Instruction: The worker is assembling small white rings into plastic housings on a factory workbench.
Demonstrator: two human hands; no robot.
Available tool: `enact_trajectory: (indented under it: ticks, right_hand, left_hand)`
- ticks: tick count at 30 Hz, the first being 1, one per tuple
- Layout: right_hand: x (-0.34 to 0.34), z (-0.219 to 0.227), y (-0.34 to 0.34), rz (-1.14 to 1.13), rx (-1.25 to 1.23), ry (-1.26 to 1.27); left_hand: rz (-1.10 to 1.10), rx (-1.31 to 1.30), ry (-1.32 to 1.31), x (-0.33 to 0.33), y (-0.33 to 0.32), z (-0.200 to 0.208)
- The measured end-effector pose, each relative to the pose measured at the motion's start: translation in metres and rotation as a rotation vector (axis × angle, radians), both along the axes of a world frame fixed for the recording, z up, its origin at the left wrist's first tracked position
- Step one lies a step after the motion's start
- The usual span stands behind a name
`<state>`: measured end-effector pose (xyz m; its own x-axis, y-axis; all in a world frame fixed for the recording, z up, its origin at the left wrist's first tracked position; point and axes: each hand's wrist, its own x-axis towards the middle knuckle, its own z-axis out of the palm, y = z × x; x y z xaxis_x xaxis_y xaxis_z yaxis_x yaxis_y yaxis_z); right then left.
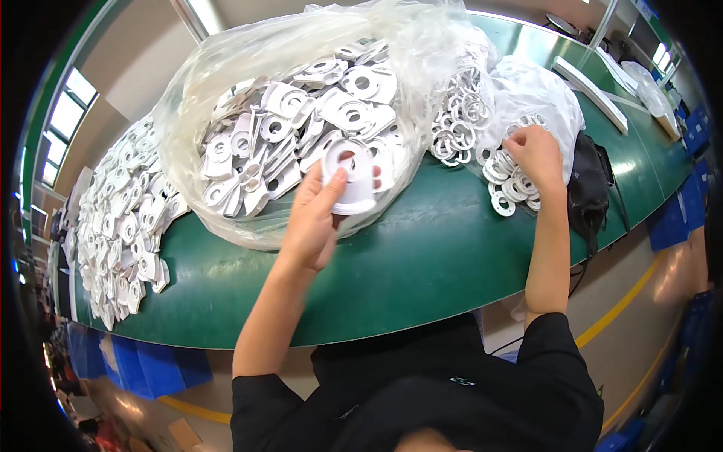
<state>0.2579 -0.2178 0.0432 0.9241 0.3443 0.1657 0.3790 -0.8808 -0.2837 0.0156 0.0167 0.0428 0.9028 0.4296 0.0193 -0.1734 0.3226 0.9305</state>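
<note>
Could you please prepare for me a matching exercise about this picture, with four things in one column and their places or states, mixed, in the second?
Things:
1. White part with a round hole
2. Loose white rings
3. Bag with a strap
4. Large translucent bag

Places or states:
A. Black, right of the rings
B. Filled with many white parts
C. Held in the left grip
D. At the fingers of the right grip

Pairs: 1-C, 2-D, 3-A, 4-B

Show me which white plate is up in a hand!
The plate in the left hand; the others lie in the bag or the heap.
</note>
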Motion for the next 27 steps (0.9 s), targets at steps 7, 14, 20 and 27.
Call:
enact_trajectory:
  ticks: [7,14,20,27]
  right_hand:
    - [-0.036,0.018,0.029,0.326,0.727,-0.393]
    - [-0.099,-0.013,0.069,0.85,0.742,0.565]
    - [-0.081,-0.014,0.07,0.63,0.716,0.261]
    - [-0.015,-0.033,0.049,0.485,0.487,-0.421]
  left_hand:
    - [-0.368,-0.479,0.065,-0.002,-0.02,-0.031]
    - [-0.419,-0.496,0.032,-0.004,-0.026,-0.032]
    - [-0.216,-0.26,0.229,-0.007,-0.027,-0.039]
    - [-0.193,-0.329,0.175,-0.005,-0.025,-0.031]
